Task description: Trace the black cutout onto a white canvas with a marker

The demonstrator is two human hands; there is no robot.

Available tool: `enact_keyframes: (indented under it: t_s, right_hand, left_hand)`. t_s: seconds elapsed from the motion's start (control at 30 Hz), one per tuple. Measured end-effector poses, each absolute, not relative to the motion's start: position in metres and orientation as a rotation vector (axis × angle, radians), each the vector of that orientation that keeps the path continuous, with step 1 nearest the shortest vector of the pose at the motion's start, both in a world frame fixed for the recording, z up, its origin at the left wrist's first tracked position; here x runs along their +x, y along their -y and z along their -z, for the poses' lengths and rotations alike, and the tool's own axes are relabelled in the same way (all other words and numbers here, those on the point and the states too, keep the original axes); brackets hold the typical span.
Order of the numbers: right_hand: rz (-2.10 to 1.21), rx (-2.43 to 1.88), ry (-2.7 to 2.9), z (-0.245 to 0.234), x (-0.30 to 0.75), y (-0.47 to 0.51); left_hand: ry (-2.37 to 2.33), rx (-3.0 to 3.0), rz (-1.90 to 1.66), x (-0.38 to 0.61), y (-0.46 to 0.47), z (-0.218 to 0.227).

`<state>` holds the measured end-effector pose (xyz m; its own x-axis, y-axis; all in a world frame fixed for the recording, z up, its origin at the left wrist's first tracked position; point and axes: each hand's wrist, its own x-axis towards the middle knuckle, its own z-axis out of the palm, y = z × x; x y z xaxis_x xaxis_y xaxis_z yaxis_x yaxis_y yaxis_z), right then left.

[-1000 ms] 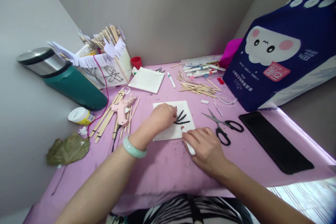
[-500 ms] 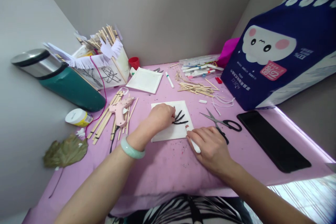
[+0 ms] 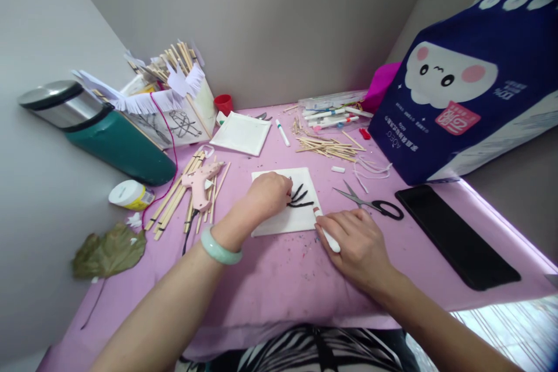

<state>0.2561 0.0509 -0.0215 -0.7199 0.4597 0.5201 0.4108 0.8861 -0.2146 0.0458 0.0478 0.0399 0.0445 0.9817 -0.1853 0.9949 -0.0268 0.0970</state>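
Note:
A white square panel (image 3: 300, 222) lies flat in front of me. Several black strands (image 3: 301, 204) fan out across it; whether they are drawn or laid on, I cannot tell. Over the panel's left part is my left hand (image 3: 271, 193), its fingers pinched together at the inner ends of the strands. What they hold, if anything, is hidden. My right hand (image 3: 355, 244) rests at the panel's right edge, wrapped round a white marker (image 3: 330, 239) whose reddish-brown end points at the panel. Black-handled scissors (image 3: 370, 204) lie open just beyond this hand.
On the left are a pink glue gun (image 3: 201, 186) on wooden sticks, a green bottle (image 3: 122, 139) and a dried leaf (image 3: 108, 253). Behind lie a white square dish (image 3: 242, 133) and thin sticks (image 3: 326, 148). A phone (image 3: 457, 238) and a big blue package (image 3: 457, 87) stand right.
My right hand and the marker have shifted slightly right, away from the strands' tips. My left hand stays pinched in the same place.

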Motion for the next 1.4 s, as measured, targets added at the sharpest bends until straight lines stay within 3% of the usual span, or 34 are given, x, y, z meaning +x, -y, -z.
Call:
enact_keyframes:
  t_s: [0.5, 0.83, 1.03, 1.4]
  right_hand:
    - [-0.229, -0.693, 2.262, 0.023, 0.252, -0.059]
    - [-0.636, -0.933, 1.995, 0.017, 0.257, -0.069]
    - [-0.653, -0.965, 2.046, 0.017, 0.256, -0.069]
    - [-0.915, -1.173, 1.958, 0.001, 0.250, -0.084]
  left_hand:
    - [-2.048, 2.112, 0.078, 0.045, -0.048, -0.036]
    - [-2.074, 2.104, 0.101, 0.046, -0.048, -0.035]
    - [-2.138, 2.135, 0.142, 0.049, -0.044, -0.028]
    - [-2.227, 2.057, -0.092, 0.046, -0.032, -0.011]
